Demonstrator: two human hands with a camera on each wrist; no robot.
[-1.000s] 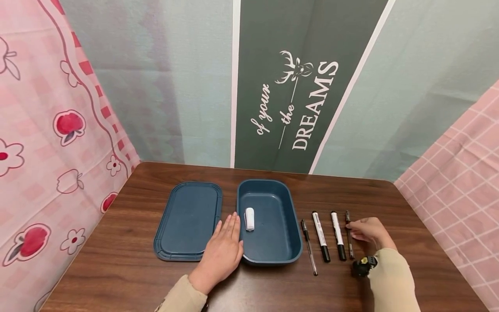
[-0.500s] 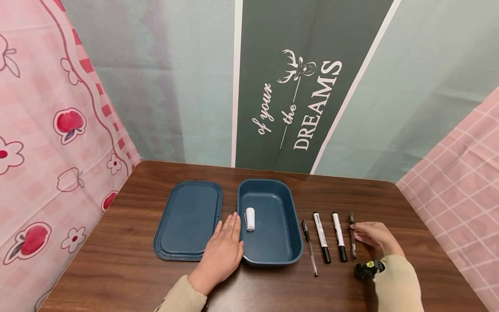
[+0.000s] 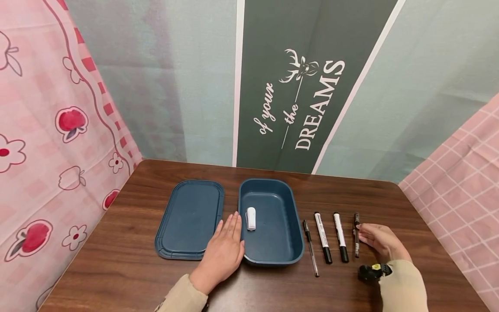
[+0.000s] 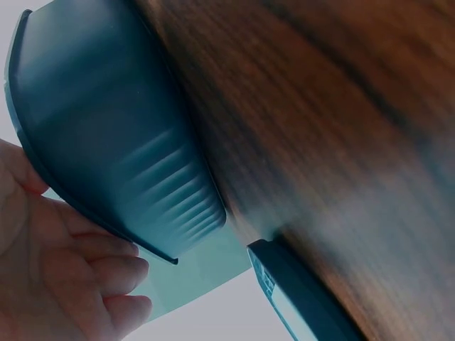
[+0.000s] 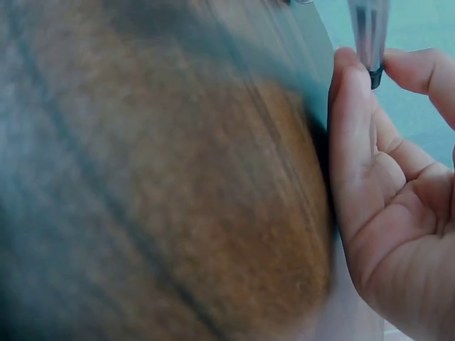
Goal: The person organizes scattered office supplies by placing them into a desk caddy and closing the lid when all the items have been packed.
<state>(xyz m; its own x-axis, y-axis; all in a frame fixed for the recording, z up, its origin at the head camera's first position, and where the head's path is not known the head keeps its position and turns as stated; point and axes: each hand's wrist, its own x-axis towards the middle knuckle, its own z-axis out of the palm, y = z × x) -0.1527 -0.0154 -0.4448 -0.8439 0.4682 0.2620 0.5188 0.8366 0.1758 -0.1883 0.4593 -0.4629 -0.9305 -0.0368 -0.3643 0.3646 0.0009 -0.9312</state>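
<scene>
My left hand lies with straight fingers along the left rim of a dark blue plastic box. The left wrist view shows those fingers at the rim of the box's outer wall. Inside the box, near its left side, is a small white object that looks like a mini stapler. On the right, my right hand pinches a dark-capped gel pen between thumb and fingers. Its clear barrel shows between the fingertips in the right wrist view.
A matching blue lid lies flat left of the box. Between box and right hand lie another gel pen and two white markers with black caps, one marker left of the other marker. Curtains hang behind the wooden table.
My right hand has shifted slightly right with the gel pen, widening the gap to the nearest marker. The left hand stays at the box's rim.
</scene>
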